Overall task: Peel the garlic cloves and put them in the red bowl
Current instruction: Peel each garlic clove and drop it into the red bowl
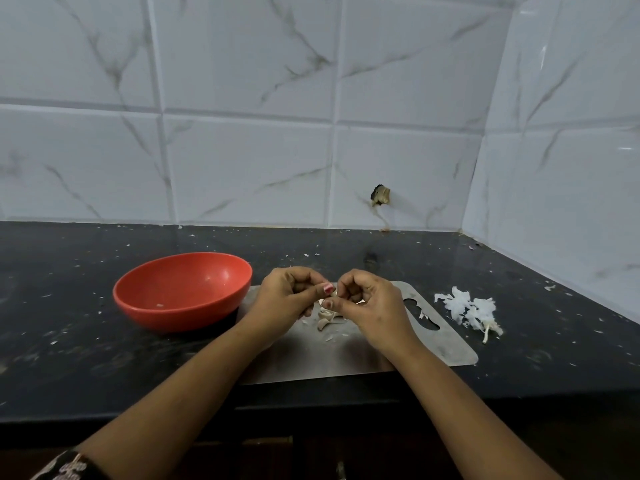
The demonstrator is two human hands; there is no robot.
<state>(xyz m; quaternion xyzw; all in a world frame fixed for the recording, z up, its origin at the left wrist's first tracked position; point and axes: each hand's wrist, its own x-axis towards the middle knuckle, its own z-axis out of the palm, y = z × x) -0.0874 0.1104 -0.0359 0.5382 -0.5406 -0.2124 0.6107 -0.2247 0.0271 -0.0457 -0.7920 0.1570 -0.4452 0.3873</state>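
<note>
A: Hands first. What have you got?

B: Both forearms come in bare from the near edge and converge over the board. Left hand (289,299): knuckles up, fingers curled in, thumb pointing right, pink-painted nail showing. Right hand (367,303): much the same pose, fingers bent, tips meeting the left's.

A: Holding anything?

B: Both pinch one garlic clove (333,293) between the fingertips, raised just above the board. The fingers hide most of it, so I cannot tell how much skin is on it.

A: And the other garlic?

B: A few pale loose cloves (325,321) and skin scraps lie on the steel cutting board (346,360), directly beneath the hands. The red bowl (173,315) sits left of the board, against its left edge. Whether it touches or overlaps the board I cannot tell. Inside the bowl there is a small pale fleck (159,305) near the bottom.

A: Surface?

B: Black stone countertop (104,358), speckled and littered with tiny white flakes. The board has a slot handle (420,315) at its right end. Right of the board, on the counter, is a heap of white papery garlic skins (465,308), with a stem end poking toward the near side.

A: Room?

B: White marble-veined wall tiles (242,150) behind, meeting a second tiled wall at the far right corner. There is one broken hole (381,195) low in the back wall, right of centre. A patterned sleeve cuff (69,467) shows at the near left, on the left arm.
</note>
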